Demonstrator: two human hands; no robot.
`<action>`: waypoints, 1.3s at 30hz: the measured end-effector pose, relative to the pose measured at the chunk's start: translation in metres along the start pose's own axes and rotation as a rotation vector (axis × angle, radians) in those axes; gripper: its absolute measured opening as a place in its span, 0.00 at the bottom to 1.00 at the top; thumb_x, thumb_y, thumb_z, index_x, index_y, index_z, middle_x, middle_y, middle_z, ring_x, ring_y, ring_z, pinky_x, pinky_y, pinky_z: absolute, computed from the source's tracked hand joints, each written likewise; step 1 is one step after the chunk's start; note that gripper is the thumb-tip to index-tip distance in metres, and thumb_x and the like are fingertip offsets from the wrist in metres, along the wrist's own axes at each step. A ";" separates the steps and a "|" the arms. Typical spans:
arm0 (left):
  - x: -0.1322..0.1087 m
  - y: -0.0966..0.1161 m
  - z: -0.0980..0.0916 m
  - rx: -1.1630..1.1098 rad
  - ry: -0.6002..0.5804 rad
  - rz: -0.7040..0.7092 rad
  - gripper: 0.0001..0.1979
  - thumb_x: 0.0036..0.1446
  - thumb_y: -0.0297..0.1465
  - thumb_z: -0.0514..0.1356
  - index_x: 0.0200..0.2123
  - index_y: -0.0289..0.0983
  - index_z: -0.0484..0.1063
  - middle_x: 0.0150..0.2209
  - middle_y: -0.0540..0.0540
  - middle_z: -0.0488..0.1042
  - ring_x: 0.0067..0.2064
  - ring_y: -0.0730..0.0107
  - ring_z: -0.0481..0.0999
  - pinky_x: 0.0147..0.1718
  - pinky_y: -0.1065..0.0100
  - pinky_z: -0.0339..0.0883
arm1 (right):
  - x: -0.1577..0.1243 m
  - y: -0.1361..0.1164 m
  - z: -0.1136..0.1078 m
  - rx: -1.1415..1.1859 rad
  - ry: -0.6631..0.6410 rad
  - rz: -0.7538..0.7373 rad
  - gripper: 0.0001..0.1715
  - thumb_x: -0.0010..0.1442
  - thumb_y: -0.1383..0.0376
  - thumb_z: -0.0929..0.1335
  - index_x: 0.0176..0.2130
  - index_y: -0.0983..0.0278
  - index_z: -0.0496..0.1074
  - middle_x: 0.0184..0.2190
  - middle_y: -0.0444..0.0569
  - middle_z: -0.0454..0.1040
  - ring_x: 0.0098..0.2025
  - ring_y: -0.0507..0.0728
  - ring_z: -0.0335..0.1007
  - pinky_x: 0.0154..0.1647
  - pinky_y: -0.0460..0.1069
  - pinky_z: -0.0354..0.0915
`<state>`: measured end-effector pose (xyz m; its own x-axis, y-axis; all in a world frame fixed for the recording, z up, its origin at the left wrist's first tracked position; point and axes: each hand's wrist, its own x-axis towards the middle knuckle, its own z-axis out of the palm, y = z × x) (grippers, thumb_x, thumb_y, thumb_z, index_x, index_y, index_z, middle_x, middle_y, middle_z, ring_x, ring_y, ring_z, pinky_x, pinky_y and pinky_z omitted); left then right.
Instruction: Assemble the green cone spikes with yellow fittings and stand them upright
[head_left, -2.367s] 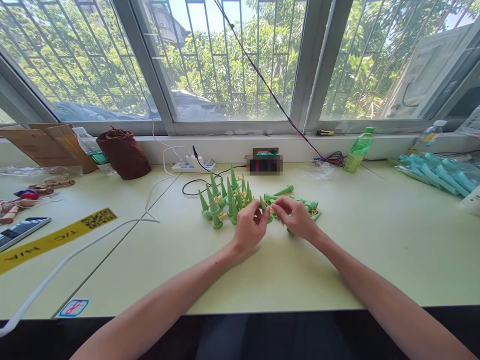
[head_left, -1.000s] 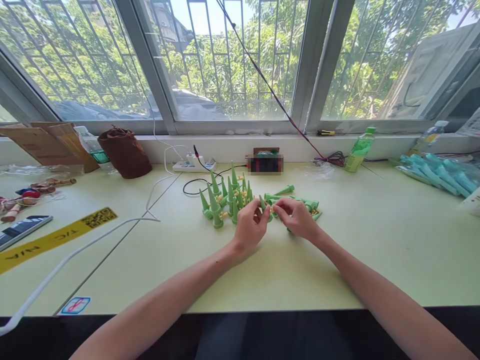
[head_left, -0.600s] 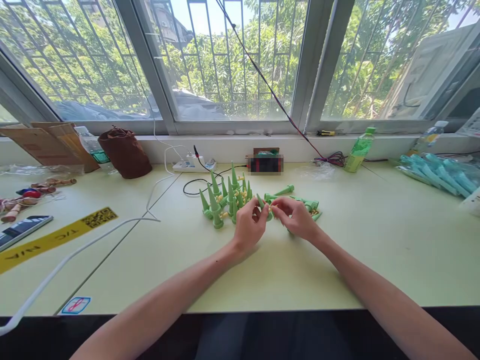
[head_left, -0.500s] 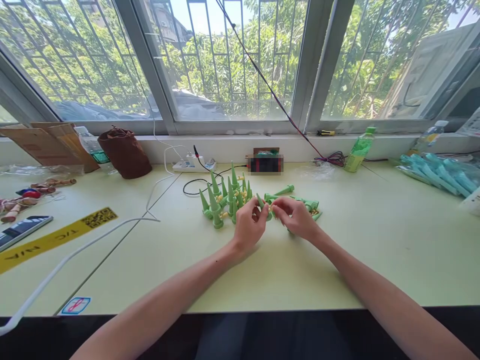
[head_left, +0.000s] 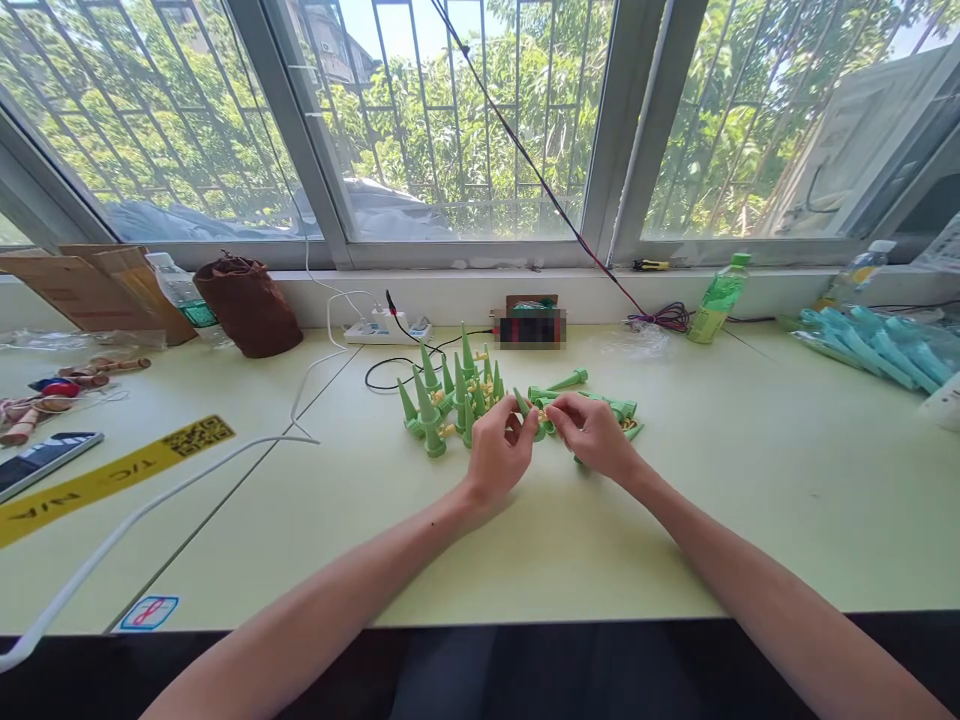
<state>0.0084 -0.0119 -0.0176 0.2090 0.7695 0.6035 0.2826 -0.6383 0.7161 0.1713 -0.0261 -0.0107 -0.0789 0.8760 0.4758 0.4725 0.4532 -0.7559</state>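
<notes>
My left hand (head_left: 501, 450) is closed round a green cone (head_left: 522, 403) whose tip points up and to the left. Close on its right, my right hand (head_left: 592, 432) pinches at a small yellowish piece (head_left: 545, 415) beside the cone's base; my fingers partly hide it. Several upright green cones (head_left: 429, 415) with yellow pieces at their sides stand to the left of my left hand. Behind and beside my right hand lie more green parts (head_left: 570, 380), some of them partly covered by it.
A power strip (head_left: 360, 332) with cables, a dark box (head_left: 529, 328), a green bottle (head_left: 718, 300) and teal packets (head_left: 874, 345) are along the back. On the left are a brown pouch (head_left: 247, 305), a phone (head_left: 46, 460) and a white cable (head_left: 142, 515).
The fingers of my right hand have shifted slightly right, away from the cone. My left hand keeps its hold in nearly the same place.
</notes>
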 end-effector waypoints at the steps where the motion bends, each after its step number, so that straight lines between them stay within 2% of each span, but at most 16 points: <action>1: 0.000 0.000 0.000 0.000 0.000 0.003 0.10 0.62 0.38 0.56 0.34 0.37 0.67 0.26 0.50 0.70 0.23 0.76 0.68 0.22 0.73 0.63 | 0.000 0.000 0.000 -0.019 0.010 -0.005 0.21 0.64 0.52 0.63 0.28 0.63 0.68 0.17 0.42 0.61 0.19 0.51 0.54 0.21 0.47 0.52; 6: 0.000 0.000 0.000 0.004 -0.005 0.010 0.09 0.62 0.37 0.56 0.34 0.37 0.67 0.28 0.49 0.71 0.24 0.76 0.69 0.23 0.73 0.64 | 0.000 -0.001 -0.001 -0.042 0.004 0.001 0.25 0.65 0.51 0.62 0.24 0.63 0.66 0.16 0.42 0.61 0.19 0.50 0.55 0.21 0.47 0.53; 10: 0.001 0.000 0.000 0.014 -0.001 -0.001 0.09 0.62 0.37 0.56 0.34 0.38 0.67 0.27 0.50 0.70 0.24 0.76 0.68 0.23 0.73 0.63 | -0.001 -0.001 -0.001 0.028 -0.022 0.000 0.18 0.65 0.53 0.63 0.33 0.64 0.70 0.22 0.45 0.69 0.21 0.51 0.60 0.23 0.47 0.58; 13: 0.001 0.000 0.000 0.023 0.008 0.001 0.09 0.62 0.37 0.56 0.33 0.38 0.66 0.26 0.51 0.68 0.23 0.77 0.66 0.22 0.73 0.62 | -0.001 -0.001 -0.002 0.036 -0.035 -0.022 0.15 0.64 0.55 0.64 0.36 0.64 0.71 0.24 0.46 0.70 0.23 0.52 0.62 0.25 0.48 0.61; 27: 0.001 0.000 0.000 0.049 -0.016 -0.005 0.09 0.62 0.36 0.56 0.32 0.37 0.65 0.25 0.52 0.67 0.22 0.77 0.63 0.22 0.73 0.58 | -0.001 0.003 0.000 -0.070 -0.044 -0.071 0.11 0.65 0.62 0.63 0.33 0.64 0.70 0.23 0.44 0.69 0.24 0.51 0.59 0.26 0.47 0.57; 39: 0.000 -0.003 0.001 0.062 -0.036 -0.019 0.10 0.61 0.36 0.56 0.31 0.38 0.64 0.23 0.54 0.63 0.22 0.77 0.61 0.22 0.73 0.57 | 0.000 0.010 0.002 -0.188 -0.037 -0.128 0.17 0.66 0.62 0.61 0.27 0.63 0.66 0.19 0.42 0.62 0.22 0.51 0.53 0.25 0.47 0.53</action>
<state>0.0084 -0.0099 -0.0204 0.2366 0.7822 0.5764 0.3440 -0.6222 0.7032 0.1742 -0.0214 -0.0190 -0.1791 0.8204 0.5431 0.6117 0.5252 -0.5916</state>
